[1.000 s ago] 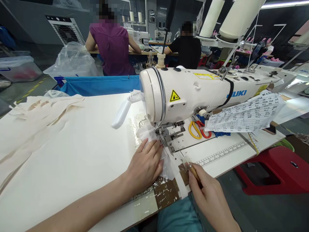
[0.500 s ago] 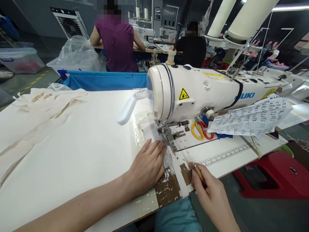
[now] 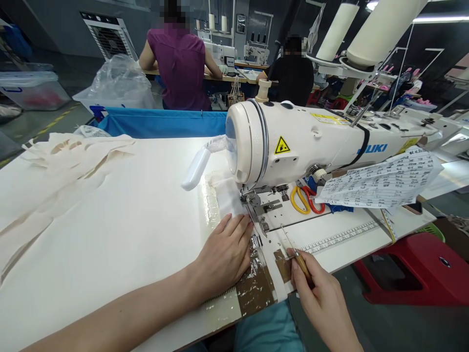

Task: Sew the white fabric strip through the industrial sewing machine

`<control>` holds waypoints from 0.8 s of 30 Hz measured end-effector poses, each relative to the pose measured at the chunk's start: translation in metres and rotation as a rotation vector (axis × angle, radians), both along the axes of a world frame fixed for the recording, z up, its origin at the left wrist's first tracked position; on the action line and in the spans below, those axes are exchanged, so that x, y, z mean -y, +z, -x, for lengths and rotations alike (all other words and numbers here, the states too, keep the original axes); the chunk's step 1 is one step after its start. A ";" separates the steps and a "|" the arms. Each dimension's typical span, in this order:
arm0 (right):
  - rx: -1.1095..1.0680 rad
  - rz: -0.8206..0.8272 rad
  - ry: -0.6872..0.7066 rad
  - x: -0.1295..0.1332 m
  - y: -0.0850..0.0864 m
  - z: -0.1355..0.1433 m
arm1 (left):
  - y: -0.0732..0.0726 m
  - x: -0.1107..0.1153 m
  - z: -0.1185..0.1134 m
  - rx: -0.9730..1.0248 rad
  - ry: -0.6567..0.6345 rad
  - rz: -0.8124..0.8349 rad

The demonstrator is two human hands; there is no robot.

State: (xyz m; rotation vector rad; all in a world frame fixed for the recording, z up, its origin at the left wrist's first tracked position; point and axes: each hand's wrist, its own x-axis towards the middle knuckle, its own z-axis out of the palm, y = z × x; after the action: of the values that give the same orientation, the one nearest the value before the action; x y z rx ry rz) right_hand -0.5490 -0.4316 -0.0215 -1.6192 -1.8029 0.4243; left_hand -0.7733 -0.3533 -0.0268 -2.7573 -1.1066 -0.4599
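My left hand (image 3: 226, 254) lies flat, its fingertips on a piece of white fabric (image 3: 227, 195) just left of the presser foot of the white sewing machine (image 3: 289, 142). Pinched in my right hand (image 3: 320, 288) is an awl (image 3: 302, 266) with a wooden handle, its thin metal tip pointing up and left over the table. A narrow white strip (image 3: 274, 269) runs from the metal guide down to the table's front edge, between my two hands. The fabric under my left fingers is partly hidden.
Yellow and red scissors (image 3: 300, 199) and a handwritten sheet (image 3: 381, 181) lie right of the needle area. Cream fabric pieces (image 3: 69, 161) are on the table's left. A red stool (image 3: 421, 269) stands at the right. Two people sit beyond the blue cloth (image 3: 164, 122).
The white fabric has moved forward past my left fingertips, and the piece that showed right of my left hand is gone from there. The view has shifted slightly. Both hands keep nearly the same pose.
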 end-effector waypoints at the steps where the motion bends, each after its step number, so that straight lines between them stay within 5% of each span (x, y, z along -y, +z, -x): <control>1: 0.000 -0.003 0.000 0.000 -0.001 0.000 | 0.000 0.000 0.000 0.001 -0.001 -0.003; 14: -0.180 0.099 -0.138 0.007 -0.005 0.006 | -0.001 -0.007 0.001 -0.008 0.019 -0.013; 24: -0.026 -0.205 0.277 -0.018 0.001 0.046 | -0.002 -0.021 0.003 0.086 0.049 0.039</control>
State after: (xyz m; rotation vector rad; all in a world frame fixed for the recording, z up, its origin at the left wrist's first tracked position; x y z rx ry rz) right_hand -0.5946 -0.4137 -0.0207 -1.2259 -1.9875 0.3675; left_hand -0.7758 -0.3319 -0.0293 -2.7600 -1.2122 -0.5612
